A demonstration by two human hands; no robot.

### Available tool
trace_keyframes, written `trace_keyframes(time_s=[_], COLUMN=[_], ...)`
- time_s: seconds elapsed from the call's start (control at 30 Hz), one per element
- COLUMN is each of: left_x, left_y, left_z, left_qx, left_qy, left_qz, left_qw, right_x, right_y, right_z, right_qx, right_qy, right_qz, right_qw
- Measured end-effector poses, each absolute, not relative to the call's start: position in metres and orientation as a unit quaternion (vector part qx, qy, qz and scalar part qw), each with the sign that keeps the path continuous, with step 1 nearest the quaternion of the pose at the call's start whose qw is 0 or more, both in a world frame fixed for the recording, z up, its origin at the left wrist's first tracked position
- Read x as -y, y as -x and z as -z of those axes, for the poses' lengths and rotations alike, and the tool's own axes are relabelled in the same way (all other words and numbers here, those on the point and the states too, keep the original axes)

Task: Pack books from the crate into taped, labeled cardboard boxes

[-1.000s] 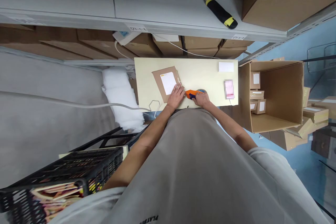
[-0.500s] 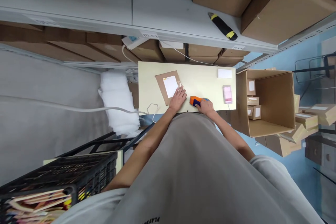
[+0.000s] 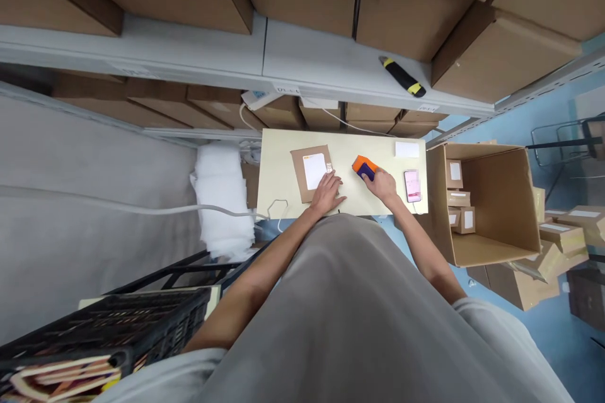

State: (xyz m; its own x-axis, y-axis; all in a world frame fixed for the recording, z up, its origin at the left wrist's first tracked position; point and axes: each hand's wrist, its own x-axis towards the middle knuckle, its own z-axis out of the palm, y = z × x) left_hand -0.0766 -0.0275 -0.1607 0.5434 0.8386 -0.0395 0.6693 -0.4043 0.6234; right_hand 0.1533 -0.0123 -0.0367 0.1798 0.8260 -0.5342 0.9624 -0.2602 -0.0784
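On the cream table (image 3: 277, 170), just resting an open left hand (image 3: 326, 194) on the cardboard mailer (image 3: 309, 171), gripping an orange-purple tool (image 3: 363, 166) to its right with the right hand (image 3: 382, 185).

The bench (image 3: 275, 182) has one mailer (image 3: 312, 170), one handheld tool (image 3: 364, 167), one phone (image 3: 412, 186) and one card (image 3: 407, 149). One carton (image 3: 501, 201) shows four boxes (image 3: 467, 220).

Gap between envelope (image 3: 300, 171) and orange tool (image 3: 363, 164)

White-labelled mailer (image 3: 312, 170) flat on table (image 3: 275, 170), orange-and-purple tool (image 3: 364, 167) in right hand (image 3: 382, 186)
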Motion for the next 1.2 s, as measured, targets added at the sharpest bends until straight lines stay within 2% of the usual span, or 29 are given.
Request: trace_keyframes(time_s=[0.13, 0.23, 0.33, 0.43, 0.53, 0.6, 0.67, 0.83, 0.97, 1.07, 1.2], left_x=[-0.006, -0.054, -0.103, -0.133, -0.14, -0.138, -0.133, -0.103, -0.057, -0.015, 0.026], left_y=[0.052, 0.033, 0.022, 0.019, 0.022, 0.026, 0.032, 0.053, 0.07, 0.078, 0.086], left_z=[0.099, 0.035, -0.024, -0.06, -0.073, -0.072, -0.066, -0.016, 0.058, 0.106, 0.139], left_qx=[-0.512, -0.487, -0.444, -0.425, -0.439, -0.448, -0.46, -0.521, -0.598, -0.642, -0.62], left_qy=[-0.758, -0.724, -0.68, -0.646, -0.628, -0.624, -0.62, -0.595, -0.555, -0.581, -0.689], left_qz=[-0.315, -0.446, -0.557, -0.609, -0.619, -0.618, -0.612, -0.573, -0.512, -0.415, -0.26], left_qw=[0.253, 0.198, 0.172, 0.177, 0.172, 0.167, 0.17, 0.216, 0.268, 0.28, 0.27], right_x=[-0.012, -0.058, -0.122, -0.186, -0.234, -0.257, -0.272, -0.259, -0.169, -0.077, 0.029], right_y=[-0.154, -0.149, -0.142, -0.132, -0.122, -0.118, -0.12, -0.137, -0.146, -0.138, -0.118], right_z=[-0.005, -0.037, -0.064, -0.078, -0.078, -0.071, -0.062, -0.023, 0.037, 0.089, 0.142], right_qx=[-0.619, -0.706, -0.777, -0.809, -0.803, -0.798, -0.802, -0.804, -0.766, -0.705, -0.646], right_qy=[-0.748, -0.68, -0.598, -0.56, -0.586, -0.593, -0.586, -0.552, -0.588, -0.641, -0.669], right_qz=[0.237, 0.171, 0.113, 0.074, 0.07, 0.081, 0.088, 0.036, 0.056, 0.158, 0.283], right_qw=[0.012, -0.098, -0.161, -0.162, -0.085, -0.062, -0.08, -0.216, -0.253, -0.26, -0.234])
